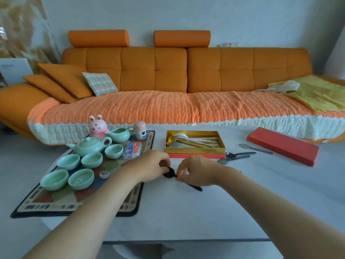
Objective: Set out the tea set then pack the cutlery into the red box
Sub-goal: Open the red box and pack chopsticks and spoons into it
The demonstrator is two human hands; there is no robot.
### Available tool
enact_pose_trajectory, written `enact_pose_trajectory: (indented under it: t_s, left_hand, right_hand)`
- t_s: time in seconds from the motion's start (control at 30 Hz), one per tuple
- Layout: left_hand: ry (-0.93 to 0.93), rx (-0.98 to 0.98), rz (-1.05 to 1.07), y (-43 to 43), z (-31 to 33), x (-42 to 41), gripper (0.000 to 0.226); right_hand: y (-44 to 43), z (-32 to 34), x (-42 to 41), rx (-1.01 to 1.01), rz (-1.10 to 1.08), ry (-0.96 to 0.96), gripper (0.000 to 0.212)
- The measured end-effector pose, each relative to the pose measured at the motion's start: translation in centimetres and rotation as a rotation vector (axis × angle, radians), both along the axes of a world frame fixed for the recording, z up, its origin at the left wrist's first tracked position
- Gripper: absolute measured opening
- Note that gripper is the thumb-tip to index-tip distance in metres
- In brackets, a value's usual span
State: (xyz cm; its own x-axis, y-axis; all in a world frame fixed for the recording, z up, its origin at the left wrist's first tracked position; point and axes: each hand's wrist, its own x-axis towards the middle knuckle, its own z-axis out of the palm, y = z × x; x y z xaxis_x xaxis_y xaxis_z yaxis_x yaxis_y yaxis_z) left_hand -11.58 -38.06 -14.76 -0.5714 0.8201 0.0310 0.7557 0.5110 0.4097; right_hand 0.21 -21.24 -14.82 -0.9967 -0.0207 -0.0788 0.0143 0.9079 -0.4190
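Honestly a lot is tucked out of sight from where I'm watching: both hands meet over the middle of the white table (pixel 186 212), and the dark spoon (pixel 170 173) between them is mostly covered, so I only get its black bowl peeking out under the left hand (pixel 149 166) and the tail of the handle poking out below the right hand (pixel 197 170). The left hand's fingers curl onto the bowl end and the right hand pinches the neck, so both are gripping the same spoon, just above the tabletop or touching it, I can't tell which. Behind them sits the red box (pixel 195 144), its gold-lined tray holding a jumble of gold and white cutlery that's hard to separate into pieces. Its red lid (pixel 282 145) lies well apart to the right. Three more spoons (pixel 237 156) lie on the table between the box and lid, two of them overlapping. On the left, the patterned mat (pixel 61 202) carries the green teapot (pixel 88 145), a green pitcher (pixel 119 134) and five green cups (pixel 81 178), plus a pink bunny figure (pixel 97 127).
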Motion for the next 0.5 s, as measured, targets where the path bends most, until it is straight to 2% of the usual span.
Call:
enact_pose_trajectory:
  t_s: [0.13, 0.23, 0.3, 0.4, 0.5]
  left_hand:
    - [0.198, 0.307, 0.054, 0.8, 0.7, -0.6, 0.006]
    - [0.324, 0.44, 0.075, 1.8, 0.8, -1.2, 0.005]
    - [0.335, 0.458, 0.07, 3.0, 0.5, -1.5, 0.009]
    - [0.315, 0.419, 0.037, 5.2, 0.0, -1.6, 0.027]
    - [0.317, 0.332, -0.007, 6.9, -0.2, -1.6, 0.038]
  right_hand:
    - [1.6, 0.7, -0.9, -0.108, -0.13, 0.099, 0.023]
    - [3.5, 1.2, -1.5, -0.19, -0.204, 0.188, 0.028]
    - [4.9, 1.4, -1.9, -0.19, -0.274, 0.261, 0.034]
    - [6.9, 1.2, -2.7, -0.164, -0.39, 0.322, 0.04]
    - [8.4, 0.3, -3.3, -0.031, -0.448, 0.292, 0.046]
